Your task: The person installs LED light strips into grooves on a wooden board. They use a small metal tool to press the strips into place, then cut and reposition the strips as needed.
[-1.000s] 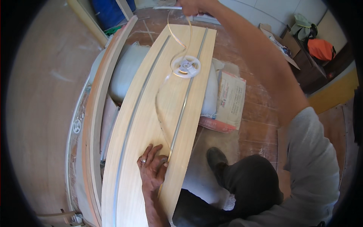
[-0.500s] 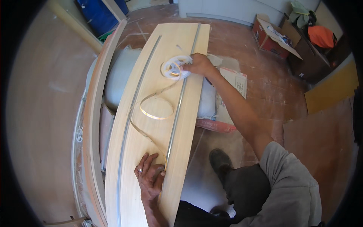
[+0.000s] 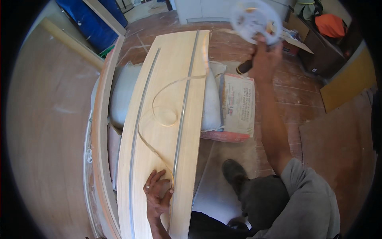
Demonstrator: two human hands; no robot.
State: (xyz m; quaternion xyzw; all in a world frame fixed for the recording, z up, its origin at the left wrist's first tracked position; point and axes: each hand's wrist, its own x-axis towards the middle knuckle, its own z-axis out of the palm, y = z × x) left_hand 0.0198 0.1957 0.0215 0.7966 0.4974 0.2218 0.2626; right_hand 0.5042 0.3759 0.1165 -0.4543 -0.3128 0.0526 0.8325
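Note:
A long pale wooden board (image 3: 171, 51) stretches away from me, with two grey metal channels (image 3: 184, 103) running lengthwise along it. My right hand (image 3: 266, 59), blurred by motion, grips a white plastic reel (image 3: 256, 18) raised beyond the board's far right side. A thin LED strip (image 3: 151, 147) trails from the reel over the board's right edge and loops loosely on the wood. Near the board's front, my left hand (image 3: 158, 195) rests on the surface beside the right channel. Its thumb and fingers press the strip there.
Sacks support the board: a white one (image 3: 213, 105) and a printed paper bag (image 3: 240, 105) on the right. A dark cylinder (image 3: 244, 67) stands near my right forearm. Wooden panels (image 3: 55, 119) lean on the left. An opened cardboard box (image 3: 298, 42) sits at the back right.
My right hand has lifted the reel off the board and swung it away to the right, drawing out more strip. My left hand stays in about the same place.

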